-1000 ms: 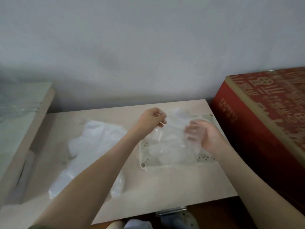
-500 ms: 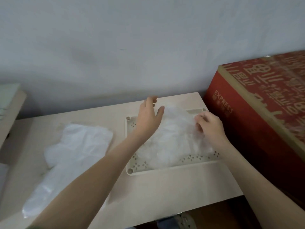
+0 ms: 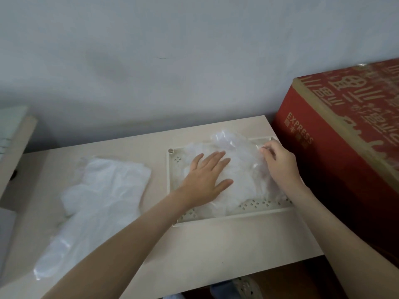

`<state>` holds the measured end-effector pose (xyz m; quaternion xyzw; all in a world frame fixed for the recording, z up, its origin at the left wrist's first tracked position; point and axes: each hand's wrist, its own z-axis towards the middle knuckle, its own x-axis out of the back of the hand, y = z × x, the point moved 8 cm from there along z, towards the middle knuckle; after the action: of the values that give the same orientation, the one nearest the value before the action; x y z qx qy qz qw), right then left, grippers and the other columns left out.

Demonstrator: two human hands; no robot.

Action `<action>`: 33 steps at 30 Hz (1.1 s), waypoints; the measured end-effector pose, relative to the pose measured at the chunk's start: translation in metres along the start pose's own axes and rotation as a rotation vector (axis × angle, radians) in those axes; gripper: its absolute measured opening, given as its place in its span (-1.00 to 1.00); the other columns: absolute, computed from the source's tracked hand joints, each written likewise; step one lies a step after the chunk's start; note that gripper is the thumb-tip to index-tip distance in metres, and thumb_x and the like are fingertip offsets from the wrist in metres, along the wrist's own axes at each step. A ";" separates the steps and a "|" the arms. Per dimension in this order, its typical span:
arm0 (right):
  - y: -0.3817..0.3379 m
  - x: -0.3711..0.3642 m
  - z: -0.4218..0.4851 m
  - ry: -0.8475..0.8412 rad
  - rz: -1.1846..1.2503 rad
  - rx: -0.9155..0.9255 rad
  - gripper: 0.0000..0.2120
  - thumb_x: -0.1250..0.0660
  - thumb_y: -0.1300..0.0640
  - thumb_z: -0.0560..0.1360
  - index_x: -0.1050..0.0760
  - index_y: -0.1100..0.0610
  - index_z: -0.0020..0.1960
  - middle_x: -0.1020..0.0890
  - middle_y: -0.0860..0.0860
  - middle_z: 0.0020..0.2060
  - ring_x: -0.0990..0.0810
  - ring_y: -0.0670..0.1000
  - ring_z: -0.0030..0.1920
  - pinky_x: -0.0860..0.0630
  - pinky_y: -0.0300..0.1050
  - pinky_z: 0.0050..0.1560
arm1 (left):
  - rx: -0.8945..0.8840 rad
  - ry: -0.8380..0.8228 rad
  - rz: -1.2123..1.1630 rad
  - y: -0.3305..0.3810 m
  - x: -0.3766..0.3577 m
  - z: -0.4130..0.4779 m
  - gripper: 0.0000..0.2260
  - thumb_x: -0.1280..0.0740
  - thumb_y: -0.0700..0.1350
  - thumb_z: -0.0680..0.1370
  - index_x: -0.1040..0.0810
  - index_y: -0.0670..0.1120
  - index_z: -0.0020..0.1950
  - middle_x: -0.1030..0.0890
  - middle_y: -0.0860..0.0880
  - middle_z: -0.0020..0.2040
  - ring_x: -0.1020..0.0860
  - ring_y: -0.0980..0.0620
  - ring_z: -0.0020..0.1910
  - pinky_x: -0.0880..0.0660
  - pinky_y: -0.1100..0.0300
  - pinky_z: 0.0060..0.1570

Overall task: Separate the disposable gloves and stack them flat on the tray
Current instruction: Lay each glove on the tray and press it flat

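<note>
A cream perforated tray lies on the right half of the table. Clear disposable gloves are piled on it, crinkled at the far side. My left hand lies flat with straight, spread fingers on the pile's left part. At the pile's far right edge, near the tray's back corner, my right hand pinches the film with curled fingers. A loose heap of more clear gloves rests on the table left of the tray.
The pale table stands against a grey wall. A big red carton printed EXPRESS rises close to the table's right edge. A wooden shelf side stands at the left. A sandal shows below the front edge.
My left hand let go of the lifted glove and came down flat onto the pile. The glove now lies on the tray. My right hand stays pinching at the right edge.
</note>
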<state>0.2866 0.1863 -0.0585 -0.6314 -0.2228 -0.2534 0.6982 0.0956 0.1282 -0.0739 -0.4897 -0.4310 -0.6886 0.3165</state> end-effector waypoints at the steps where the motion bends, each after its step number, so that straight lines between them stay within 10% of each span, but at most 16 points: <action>1: -0.003 0.001 -0.001 0.005 0.031 0.022 -0.89 -0.26 0.16 0.59 -0.48 0.15 -0.09 -0.60 0.07 -0.24 -0.54 0.04 -0.12 -0.38 -0.16 -0.13 | 0.038 0.050 -0.028 -0.003 0.004 0.000 -0.42 0.07 0.21 0.58 -0.28 -0.06 0.49 -0.28 -0.05 0.49 -0.23 -0.02 0.47 0.09 0.08 0.42; 4: -0.015 0.006 -0.006 0.003 0.119 0.098 -0.88 -0.27 0.21 0.58 -0.46 0.12 -0.15 -0.54 0.01 -0.33 -0.46 -0.11 -0.30 -0.36 -0.30 -0.21 | 0.170 0.256 -0.043 -0.015 0.030 0.005 -0.54 -0.06 0.11 0.60 -0.38 -0.06 0.42 -0.45 -0.10 0.31 -0.40 -0.12 0.25 -0.22 0.04 0.19; 10: -0.018 0.002 -0.008 0.027 0.171 0.046 -0.87 -0.23 0.17 0.60 -0.45 0.15 -0.12 -0.52 -0.02 -0.32 -0.40 -0.15 -0.35 -0.36 -0.32 -0.31 | 0.363 0.175 0.059 -0.034 0.030 0.016 -0.55 -0.28 0.06 0.55 -0.39 -0.08 0.40 -0.37 -0.14 0.31 -0.36 -0.17 0.23 -0.22 -0.04 0.21; 14: -0.012 -0.003 -0.006 0.052 0.028 0.044 -0.83 -0.19 0.11 0.62 -0.40 0.12 -0.13 -0.53 -0.01 -0.33 -0.44 -0.13 -0.34 -0.33 -0.18 -0.28 | 0.181 0.353 0.000 -0.003 0.039 0.008 -0.57 -0.15 0.08 0.56 -0.44 -0.16 0.30 -0.46 -0.17 0.23 -0.42 -0.15 0.16 -0.30 -0.02 0.14; 22: -0.005 -0.003 -0.004 0.105 -0.092 -0.009 -0.78 -0.11 0.07 0.64 -0.39 0.23 0.01 -0.60 0.21 -0.11 -0.52 0.23 -0.14 -0.46 0.13 -0.09 | -0.073 -0.304 0.048 0.018 -0.025 0.000 -0.35 0.07 0.36 0.55 0.02 0.09 0.57 0.15 -0.01 0.58 0.23 0.09 0.54 0.39 0.01 0.44; 33: -0.006 0.000 0.003 0.055 -0.375 0.030 -0.74 -0.11 0.11 0.65 -0.43 0.29 0.11 -0.60 0.30 0.05 -0.54 0.36 -0.08 -0.42 0.11 -0.14 | -0.118 -0.455 0.137 0.004 -0.026 -0.011 -0.23 -0.08 0.39 0.50 0.23 0.14 0.55 0.29 0.00 0.55 0.33 0.09 0.51 0.48 -0.07 0.39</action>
<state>0.2830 0.1890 -0.0535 -0.5612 -0.3212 -0.3930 0.6538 0.1025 0.1167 -0.0988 -0.6780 -0.4159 -0.5616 0.2279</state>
